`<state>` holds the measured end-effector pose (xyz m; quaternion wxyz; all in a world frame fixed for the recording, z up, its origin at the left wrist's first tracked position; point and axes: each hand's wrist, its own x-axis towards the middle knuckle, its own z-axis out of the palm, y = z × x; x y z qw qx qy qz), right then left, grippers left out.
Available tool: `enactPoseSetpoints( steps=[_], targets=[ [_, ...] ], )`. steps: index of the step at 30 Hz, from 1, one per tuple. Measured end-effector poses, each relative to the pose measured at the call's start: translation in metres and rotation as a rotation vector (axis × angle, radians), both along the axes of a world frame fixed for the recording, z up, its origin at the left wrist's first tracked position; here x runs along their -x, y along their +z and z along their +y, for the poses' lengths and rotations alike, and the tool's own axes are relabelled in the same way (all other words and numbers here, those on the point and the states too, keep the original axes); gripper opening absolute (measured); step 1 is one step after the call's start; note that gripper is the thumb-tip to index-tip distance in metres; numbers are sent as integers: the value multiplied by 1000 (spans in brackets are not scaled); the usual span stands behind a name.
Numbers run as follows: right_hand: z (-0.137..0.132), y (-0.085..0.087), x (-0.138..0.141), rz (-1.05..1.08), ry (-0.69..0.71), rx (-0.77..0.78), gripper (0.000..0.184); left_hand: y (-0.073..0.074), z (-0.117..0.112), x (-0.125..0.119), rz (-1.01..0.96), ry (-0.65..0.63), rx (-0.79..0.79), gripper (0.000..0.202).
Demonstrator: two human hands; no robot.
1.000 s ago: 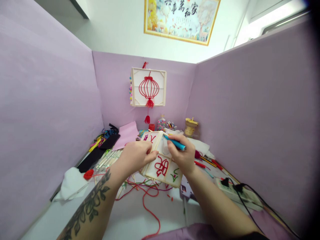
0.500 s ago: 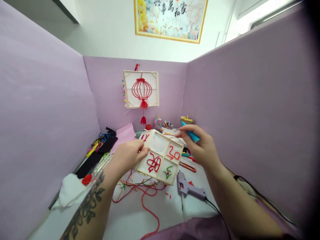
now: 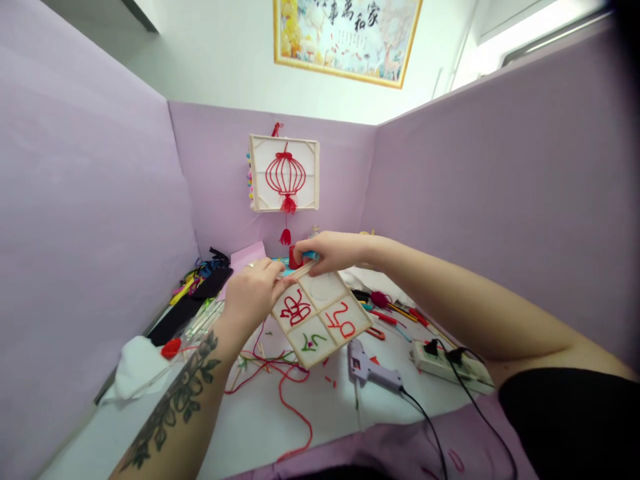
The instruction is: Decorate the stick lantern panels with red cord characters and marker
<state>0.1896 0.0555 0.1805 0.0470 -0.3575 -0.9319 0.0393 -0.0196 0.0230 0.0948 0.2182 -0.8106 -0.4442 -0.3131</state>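
My left hand [image 3: 253,293] grips the left corner of a square wooden frame [image 3: 320,317] with four white panels, three bearing red and green yarn shapes. It holds the frame tilted above the white table [image 3: 320,420]. My right hand [image 3: 327,250] reaches across behind the frame's far corner, fingers closed on a blue pen [image 3: 310,255] that is mostly hidden. A red cup [image 3: 293,259] stands just behind that hand.
A lantern picture frame [image 3: 284,173] hangs on the back partition. Loose red yarn [image 3: 287,387] lies under the frame. A purple glue gun [image 3: 370,370] and a power strip [image 3: 445,360] lie to the right. Craft sticks, pens and cloth crowd the left and back.
My right hand swung from the frame's right side to the back centre with the pen. The frame turned in my left hand, so the red shapes face differently.
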Motion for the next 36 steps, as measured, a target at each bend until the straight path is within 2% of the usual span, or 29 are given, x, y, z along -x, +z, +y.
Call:
enactPoseSetpoints(
  steps=[3, 6, 9, 11, 12, 14, 17, 19, 21, 24, 28, 30, 32, 34, 36],
  targets=[
    [8, 1, -4, 92, -19, 88, 29, 5, 1, 10, -140, -12, 45, 30],
    [15, -5, -9, 216, -73, 174, 26, 14, -2, 18, -226, -4, 125, 29],
    [20, -15, -19, 379, -266, 270, 28, 22, -12, 19, -327, -104, 256, 30],
    [21, -22, -27, 510, -428, 335, 31, 19, -23, 14, -433, -204, 379, 36],
    [20, -25, -30, 573, -497, 359, 32, 14, -28, 11, -494, -241, 450, 40],
    [18, -31, -37, 679, -580, 404, 35, -5, -39, 5, -593, -254, 627, 50],
    [9, -36, -42, 798, -619, 473, 36, -49, -50, -5, -633, -267, 1030, 60],
    [1, -39, -41, 863, -631, 523, 35, -76, -53, -12, -824, -235, 1339, 62],
    [-6, -42, -39, 915, -641, 563, 34, -94, -53, -18, -1080, -245, 1456, 64],
    [-15, -48, -37, 965, -630, 552, 33, -98, -52, -24, -1299, -307, 1420, 61],
    [-22, -50, -37, 964, -615, 371, 32, -81, -49, -22, -1280, -328, 1348, 56],
    [-28, -50, -38, 964, -611, 226, 28, -70, -43, -16, -1214, -327, 1270, 53],
    [-35, -53, -38, 960, -596, 75, 26, -60, -34, -6, -1094, -292, 1114, 50],
    [-42, -65, -36, 950, -596, -16, 25, -51, -22, 7, -884, -213, 882, 44],
    [-48, -87, -32, 971, -611, -39, 25, -47, -10, 19, -689, -144, 674, 39]
  ],
)
